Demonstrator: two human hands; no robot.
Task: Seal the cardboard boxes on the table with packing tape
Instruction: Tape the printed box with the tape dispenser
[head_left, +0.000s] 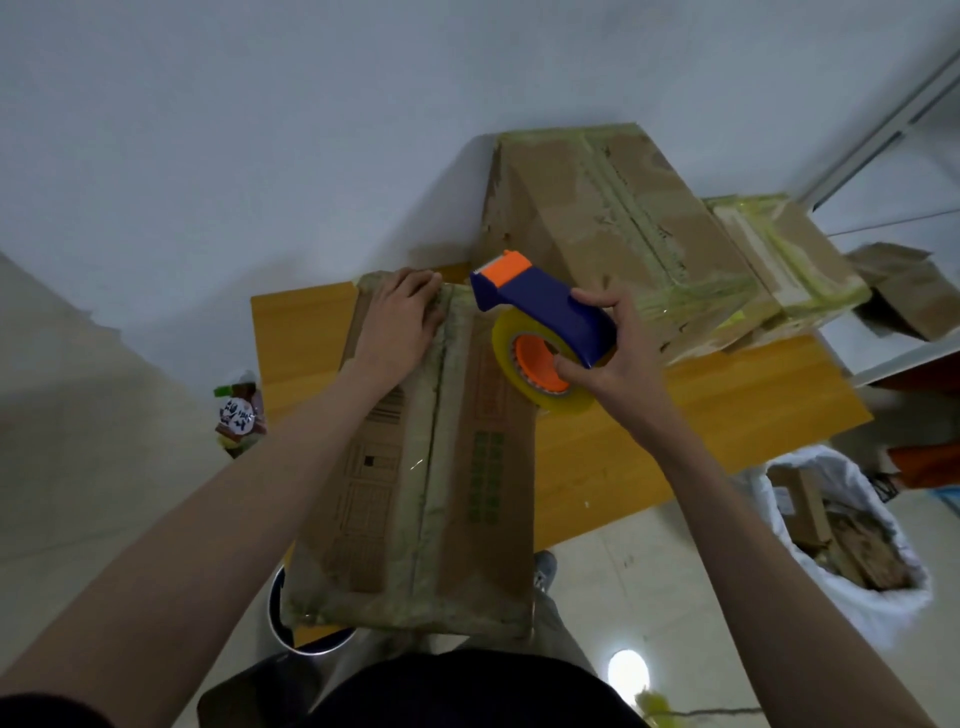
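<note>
A long cardboard box (415, 467) lies lengthwise on the yellow table (597, 467), its centre seam running away from me. My left hand (400, 317) presses flat on the box's far end, fingers straight beside the seam. My right hand (608, 343) grips a blue and orange tape dispenser (540, 306) with a roll of clear tape (530, 364), held just above the box's far right side. Its orange nose points toward the far end.
Two taped cardboard boxes (623, 228) (784, 260) stand at the table's far right. A white sack of cardboard scraps (852, 545) sits on the floor to the right. On the floor to the left stands a small printed bag (239, 410), and a bin (291, 623) under the box's near end.
</note>
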